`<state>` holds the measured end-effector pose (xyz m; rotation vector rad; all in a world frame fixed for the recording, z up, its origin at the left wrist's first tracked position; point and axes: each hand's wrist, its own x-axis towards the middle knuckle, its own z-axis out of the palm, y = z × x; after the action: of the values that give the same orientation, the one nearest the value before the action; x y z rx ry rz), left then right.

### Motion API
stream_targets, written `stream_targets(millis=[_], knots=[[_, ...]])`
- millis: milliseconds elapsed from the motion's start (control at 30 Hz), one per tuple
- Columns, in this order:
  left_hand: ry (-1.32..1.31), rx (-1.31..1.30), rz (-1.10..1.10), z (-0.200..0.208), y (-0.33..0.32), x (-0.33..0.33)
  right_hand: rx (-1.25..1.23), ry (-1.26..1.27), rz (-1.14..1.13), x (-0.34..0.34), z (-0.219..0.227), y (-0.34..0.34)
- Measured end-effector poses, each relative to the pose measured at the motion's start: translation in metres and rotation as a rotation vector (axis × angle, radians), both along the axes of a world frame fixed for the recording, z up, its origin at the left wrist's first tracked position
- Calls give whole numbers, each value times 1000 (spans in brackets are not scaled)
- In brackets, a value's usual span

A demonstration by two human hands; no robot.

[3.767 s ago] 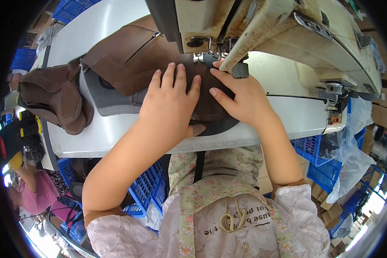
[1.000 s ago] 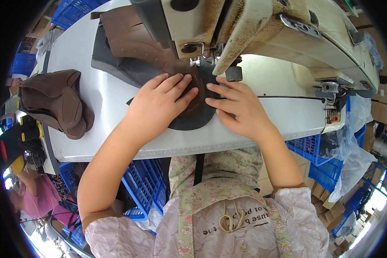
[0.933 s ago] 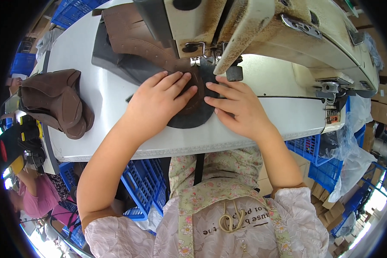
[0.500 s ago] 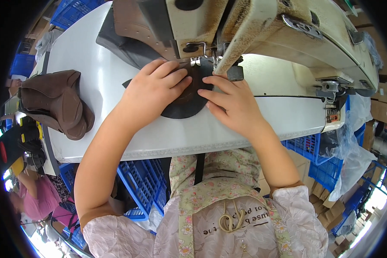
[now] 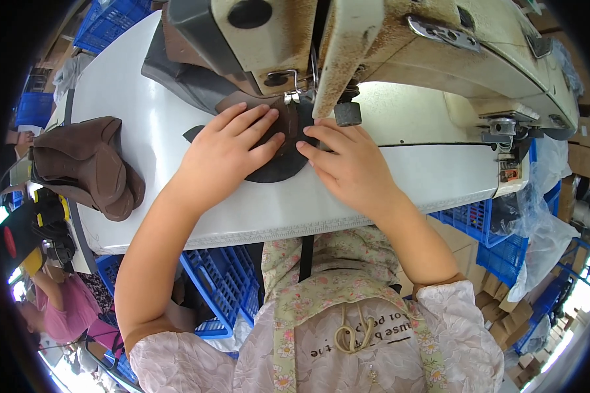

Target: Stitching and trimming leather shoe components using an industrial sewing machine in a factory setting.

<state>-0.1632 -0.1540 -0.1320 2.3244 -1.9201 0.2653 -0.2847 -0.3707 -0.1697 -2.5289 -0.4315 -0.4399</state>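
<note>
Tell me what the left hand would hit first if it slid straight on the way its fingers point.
The left hand lies flat on the dark leather piece, fingers pointing up-right. Going on, it would likely meet the presser foot under the machine head first; depth is unclear.

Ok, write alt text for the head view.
Two bare hands, left hand and right hand, press a dark rounded leather piece flat under a worn cream sewing machine on a white table. Brown leather pieces lie stacked at the left.

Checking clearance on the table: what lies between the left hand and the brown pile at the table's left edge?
Head view: only bare white table between the left hand and the brown pile.
</note>
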Motion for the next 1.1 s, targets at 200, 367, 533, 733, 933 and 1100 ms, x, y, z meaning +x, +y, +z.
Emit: stream_targets(millis=[200,367,533,733,933,1100], knots=[[-2,3,-7,3,-1,-2,12,-16,-8,-1,-1,0],[32,8,-5,3,1,0,11,-20,1,-1,-1,-3],[53,-13,0,4,1,0,19,-35,3,-1,-2,-4],[36,-24,-22,3,1,2,-6,-57,14,0,-3,-4],[23,0,-18,1,3,0,-57,-61,1,-1,-4,0],[19,66,-46,6,7,1,-101,-69,-17,-6,-2,4]])
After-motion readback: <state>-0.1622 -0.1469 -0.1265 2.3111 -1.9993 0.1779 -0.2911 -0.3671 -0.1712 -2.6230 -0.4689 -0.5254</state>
